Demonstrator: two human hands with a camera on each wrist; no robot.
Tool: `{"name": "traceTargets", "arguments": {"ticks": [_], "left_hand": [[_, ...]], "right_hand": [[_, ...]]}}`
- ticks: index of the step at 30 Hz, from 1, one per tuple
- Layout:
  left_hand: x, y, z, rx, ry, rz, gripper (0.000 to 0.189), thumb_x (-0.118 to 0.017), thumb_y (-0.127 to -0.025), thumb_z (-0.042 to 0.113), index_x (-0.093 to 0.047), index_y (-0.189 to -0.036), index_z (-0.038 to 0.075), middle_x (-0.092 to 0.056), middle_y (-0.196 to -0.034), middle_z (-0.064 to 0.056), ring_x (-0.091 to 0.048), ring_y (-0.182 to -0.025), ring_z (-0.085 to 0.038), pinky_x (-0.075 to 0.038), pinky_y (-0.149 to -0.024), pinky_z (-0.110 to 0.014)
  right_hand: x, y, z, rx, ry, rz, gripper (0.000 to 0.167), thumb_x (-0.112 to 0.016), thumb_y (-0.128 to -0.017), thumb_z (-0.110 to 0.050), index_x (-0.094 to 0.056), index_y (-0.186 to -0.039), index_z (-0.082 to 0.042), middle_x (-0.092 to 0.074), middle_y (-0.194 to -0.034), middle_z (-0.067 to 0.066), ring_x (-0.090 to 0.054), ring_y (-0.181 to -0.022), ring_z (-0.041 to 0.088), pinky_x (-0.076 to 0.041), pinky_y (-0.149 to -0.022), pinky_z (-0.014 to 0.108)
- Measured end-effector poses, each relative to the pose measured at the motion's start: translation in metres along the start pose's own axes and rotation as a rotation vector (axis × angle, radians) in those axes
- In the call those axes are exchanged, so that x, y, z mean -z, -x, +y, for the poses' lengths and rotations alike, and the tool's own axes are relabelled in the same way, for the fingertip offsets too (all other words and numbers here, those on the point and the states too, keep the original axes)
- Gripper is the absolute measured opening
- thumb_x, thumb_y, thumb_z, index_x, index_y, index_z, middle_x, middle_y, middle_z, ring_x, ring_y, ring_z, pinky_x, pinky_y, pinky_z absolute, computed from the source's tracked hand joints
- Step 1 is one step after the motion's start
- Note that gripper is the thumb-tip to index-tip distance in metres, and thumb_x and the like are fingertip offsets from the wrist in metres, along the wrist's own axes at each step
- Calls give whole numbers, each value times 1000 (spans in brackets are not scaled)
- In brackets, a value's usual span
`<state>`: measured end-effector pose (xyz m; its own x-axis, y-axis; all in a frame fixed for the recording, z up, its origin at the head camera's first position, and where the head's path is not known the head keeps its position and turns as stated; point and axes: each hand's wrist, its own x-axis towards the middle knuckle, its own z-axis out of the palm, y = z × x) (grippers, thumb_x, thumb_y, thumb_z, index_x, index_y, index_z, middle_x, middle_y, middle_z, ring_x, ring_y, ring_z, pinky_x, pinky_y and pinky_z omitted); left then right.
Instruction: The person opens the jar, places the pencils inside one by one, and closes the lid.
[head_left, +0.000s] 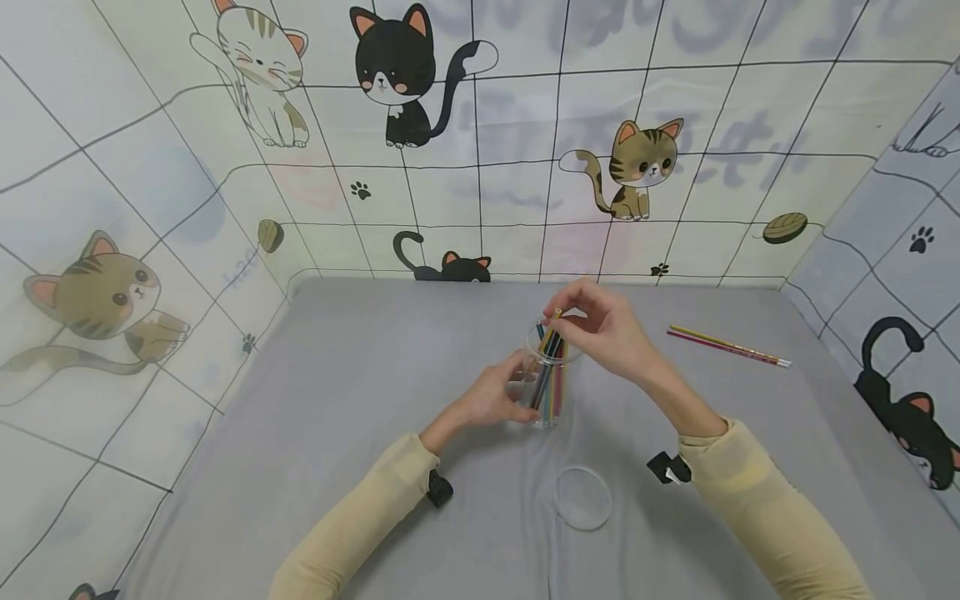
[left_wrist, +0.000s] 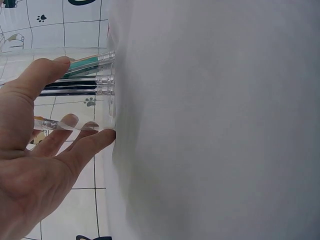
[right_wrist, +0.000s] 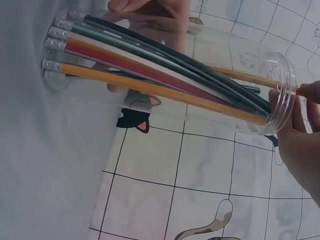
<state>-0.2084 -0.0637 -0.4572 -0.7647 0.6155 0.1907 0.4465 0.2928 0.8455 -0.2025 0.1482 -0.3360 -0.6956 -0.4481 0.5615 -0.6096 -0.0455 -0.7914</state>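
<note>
A clear plastic jar (head_left: 547, 424) stands upright on the grey cloth with several pencils (right_wrist: 150, 80) inside, in green, red, white and orange, their eraser ends down. My left hand (head_left: 495, 392) holds the jar low on its side, thumb and fingers around the wall. At the mouth, my right hand (head_left: 606, 329) pinches the upper end of an orange-yellow pencil (right_wrist: 245, 76), which runs down through the rim (right_wrist: 287, 95). In the left wrist view, that pencil's eraser end (left_wrist: 47, 123) hangs higher than the others, off the jar's bottom.
A clear round lid (head_left: 583, 528) lies on the grey cloth (head_left: 375, 375) in front of the jar. To the right lie two pencils (head_left: 727, 346) side by side, one yellow and one red. Cat-printed curtains (head_left: 517, 125) enclose the back and sides.
</note>
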Motion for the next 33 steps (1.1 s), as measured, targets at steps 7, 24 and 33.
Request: {"name": "traceTargets", "arguments": {"ticks": [7,24,33], "left_hand": [[0,0,0,-18,-15,-12,78,-86,-73,0,-43,-138,12,-60,-132,-11,-58,-123,-34,-54,-90,-31],[-2,-1,-2,-37,41,-7,76,-83,-72,-7,-46,-136,9,-58,-134,-13,-57,-123,-33,-52,-95,-29],[-3,-2,-4,-28,46,-7,77,-84,-71,-7,-46,-137,9,-59,-134,-13,-57,-123,-34,-52,-95,-33]], "right_hand": [[3,3,1,100,177,-114,34,-71,-79,21,-60,-108,5,-60,-117,9,-57,-112,22,-47,-101,34],[47,25,-9,14,171,92,26,-57,-88,20,-59,-112,12,-61,-114,17,-61,-106,21,-49,-96,25],[65,39,-3,-40,241,138,27,-59,-87,20,-59,-112,12,-63,-108,8,-62,-101,17,-50,-93,21]]}}
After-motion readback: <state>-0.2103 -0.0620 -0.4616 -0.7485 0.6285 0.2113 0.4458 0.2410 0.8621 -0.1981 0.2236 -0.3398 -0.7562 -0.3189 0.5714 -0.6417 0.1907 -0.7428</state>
